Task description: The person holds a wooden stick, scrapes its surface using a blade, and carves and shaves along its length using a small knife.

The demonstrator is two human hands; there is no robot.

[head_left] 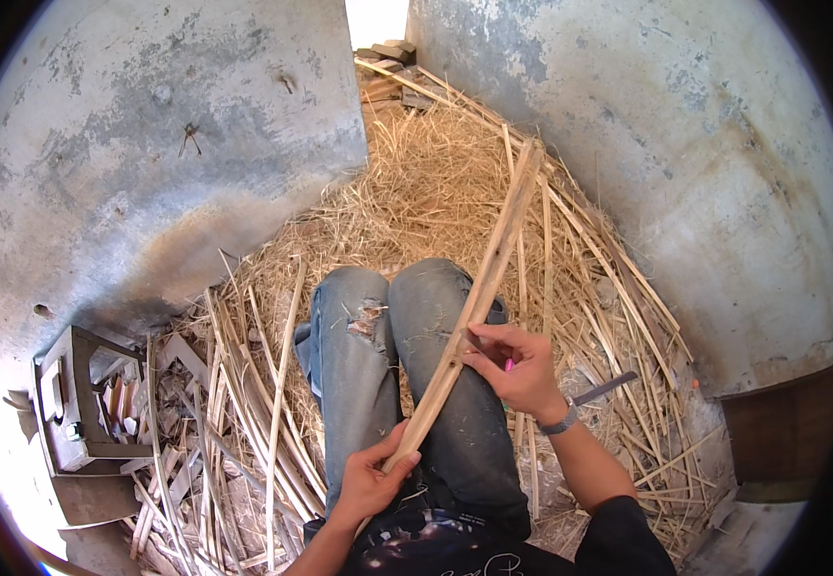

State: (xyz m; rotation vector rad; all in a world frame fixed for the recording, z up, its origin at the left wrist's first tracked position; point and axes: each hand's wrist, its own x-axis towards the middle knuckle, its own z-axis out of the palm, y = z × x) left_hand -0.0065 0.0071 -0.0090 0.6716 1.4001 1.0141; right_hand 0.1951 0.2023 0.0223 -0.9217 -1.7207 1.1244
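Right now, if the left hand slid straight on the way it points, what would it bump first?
Probably the right hand, which pinches the same long cane strip higher up. The left hand points along that strip; depth is hard to judge.

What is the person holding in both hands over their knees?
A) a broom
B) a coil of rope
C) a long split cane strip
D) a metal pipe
C: the left hand grips the near end of the long split cane strip, and the right hand pinches it midway.
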